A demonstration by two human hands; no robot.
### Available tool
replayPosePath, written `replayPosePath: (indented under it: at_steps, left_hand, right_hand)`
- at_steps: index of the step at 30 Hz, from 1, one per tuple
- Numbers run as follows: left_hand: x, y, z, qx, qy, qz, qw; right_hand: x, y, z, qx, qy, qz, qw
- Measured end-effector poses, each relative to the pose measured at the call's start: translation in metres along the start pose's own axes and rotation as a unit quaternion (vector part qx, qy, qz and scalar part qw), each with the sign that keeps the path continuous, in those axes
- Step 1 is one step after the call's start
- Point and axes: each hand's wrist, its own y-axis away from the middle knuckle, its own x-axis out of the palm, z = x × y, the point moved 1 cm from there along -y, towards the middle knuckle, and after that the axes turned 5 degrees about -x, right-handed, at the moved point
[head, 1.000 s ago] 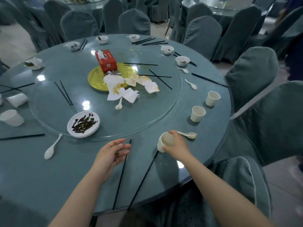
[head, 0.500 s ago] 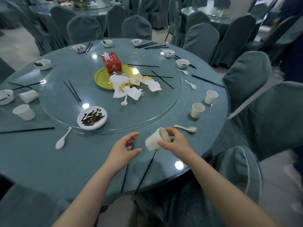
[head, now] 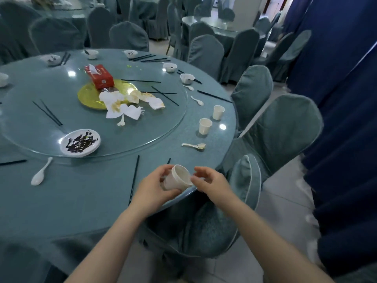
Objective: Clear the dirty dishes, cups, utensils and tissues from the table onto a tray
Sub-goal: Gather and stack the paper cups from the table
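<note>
Three paper cups (head: 177,178): one in left hand (head: 151,187), two standing.

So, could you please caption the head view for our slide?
Left hand holds a tilted paper cup at the table edge; right hand alongside.

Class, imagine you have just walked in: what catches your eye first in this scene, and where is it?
Two hands at the table's near edge: the left hand grips a tilted paper cup, the right hand beside its rim. At the middle, stained tissues spill over a gold plate by a red tissue box.
</note>
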Motion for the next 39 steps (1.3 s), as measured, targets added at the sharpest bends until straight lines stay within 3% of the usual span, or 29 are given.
replayPosePath:
  at_steps: [8, 14, 22, 32, 39]
  left_hand:
    - [0.041, -0.031, -0.03, -0.002, 0.085, -0.068, 0.994]
    - [0.106, -0.101, -0.082, -0.01, 0.109, -0.126, 0.986]
    - [0.182, -0.191, -0.133, -0.042, 0.13, -0.197, 0.971]
    - [0.206, -0.282, -0.115, -0.105, 0.112, -0.233, 0.96]
    - [0.206, -0.359, -0.083, -0.153, 0.129, -0.335, 0.921]
  right_hand:
    - [-0.098, -0.016, -0.009, 0.007, -0.11, -0.068, 0.992]
    - [-0.226, -0.055, -0.034, -0.02, -0.121, -0.127, 0.984]
    - [-0.365, -0.134, -0.067, -0.007, -0.096, -0.129, 0.987]
    - [-0.389, -0.257, -0.098, 0.021, -0.014, -0.064, 0.998]
    - [-0.372, -0.348, -0.111, 0.025, 0.094, 0.013, 0.995]
